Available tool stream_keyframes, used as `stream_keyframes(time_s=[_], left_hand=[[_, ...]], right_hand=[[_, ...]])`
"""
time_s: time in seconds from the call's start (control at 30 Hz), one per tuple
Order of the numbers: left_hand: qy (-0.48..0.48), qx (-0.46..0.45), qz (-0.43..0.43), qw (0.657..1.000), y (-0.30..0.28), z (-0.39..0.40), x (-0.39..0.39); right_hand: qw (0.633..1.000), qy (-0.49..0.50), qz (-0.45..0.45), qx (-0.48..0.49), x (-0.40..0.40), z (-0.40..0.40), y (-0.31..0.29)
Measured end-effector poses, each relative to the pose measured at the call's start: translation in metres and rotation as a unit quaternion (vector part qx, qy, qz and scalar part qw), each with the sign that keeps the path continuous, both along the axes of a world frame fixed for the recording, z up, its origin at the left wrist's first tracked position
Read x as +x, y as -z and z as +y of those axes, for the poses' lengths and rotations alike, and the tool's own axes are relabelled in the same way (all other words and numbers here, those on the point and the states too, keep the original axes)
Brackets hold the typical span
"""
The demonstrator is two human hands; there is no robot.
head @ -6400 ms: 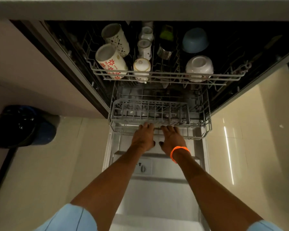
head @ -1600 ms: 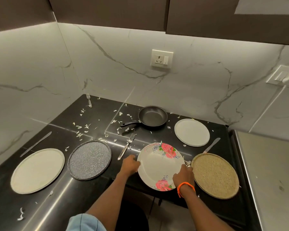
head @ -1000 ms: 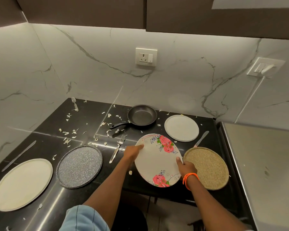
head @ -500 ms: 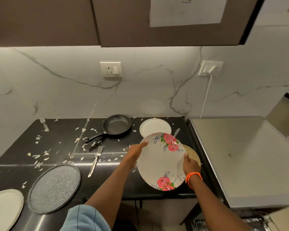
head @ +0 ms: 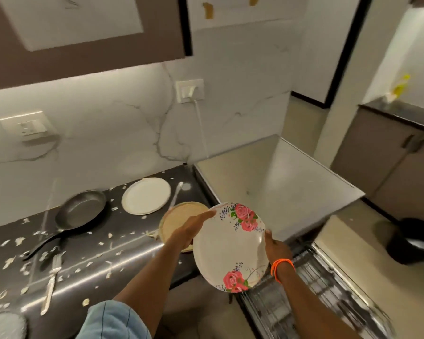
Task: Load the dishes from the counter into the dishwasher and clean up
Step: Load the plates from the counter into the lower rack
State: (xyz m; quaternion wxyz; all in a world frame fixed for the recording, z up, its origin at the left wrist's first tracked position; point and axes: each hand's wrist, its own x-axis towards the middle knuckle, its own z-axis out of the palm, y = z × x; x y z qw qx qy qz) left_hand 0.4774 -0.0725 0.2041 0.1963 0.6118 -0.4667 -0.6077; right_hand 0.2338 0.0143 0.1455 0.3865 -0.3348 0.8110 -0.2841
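A white plate with pink roses (head: 227, 250) is tilted up in the air past the counter's right end. My left hand (head: 190, 230) holds its upper left rim, and my right hand (head: 273, 247), with an orange band at the wrist, grips its right rim. Below right, the pulled-out dishwasher rack (head: 311, 297) shows as blurred wire. On the black counter (head: 103, 260) lie a tan woven plate (head: 179, 216), a small white plate (head: 146, 195), a black frying pan (head: 80, 211), a fork (head: 50, 280) and a knife (head: 176, 193).
White scraps are scattered over the counter. A grey speckled plate (head: 4, 325) peeks in at the bottom left. The dishwasher's steel top (head: 274, 182) stands right of the counter. A dark bin (head: 416, 243) sits on the floor at far right. A plugged-in cord (head: 202, 128) hangs on the marble wall.
Both hands have lifted the rose plate off the counter and carried it right, toward the dishwasher. My view has swung right, bringing the rack and the bin into sight.
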Motion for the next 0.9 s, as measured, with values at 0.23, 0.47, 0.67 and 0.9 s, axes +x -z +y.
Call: stream_keyframes(time_s=[0.23, 0.47, 0.67, 0.9], left_hand=[[0.100, 0.069, -0.006, 0.993, 0.035, 0.030, -0.137], [0.154, 0.154, -0.021, 0.976, 0.079, 0.082, -0.234], [0.131, 0.195, -0.096, 0.967, 0.182, 0.112, -0.260], [0.045, 0.259, -0.092, 0.960, 0.279, 0.100, -0.259]], right_hand=[[0.984, 0.166, -0.048, 0.039, -0.097, 0.091, 0.035], [0.954, 0.259, -0.071, 0.131, -0.152, 0.185, 0.094], [0.933, 0.250, -0.069, 0.251, -0.157, 0.235, 0.169], [0.879, 0.345, -0.186, 0.270, -0.144, 0.233, 0.300]])
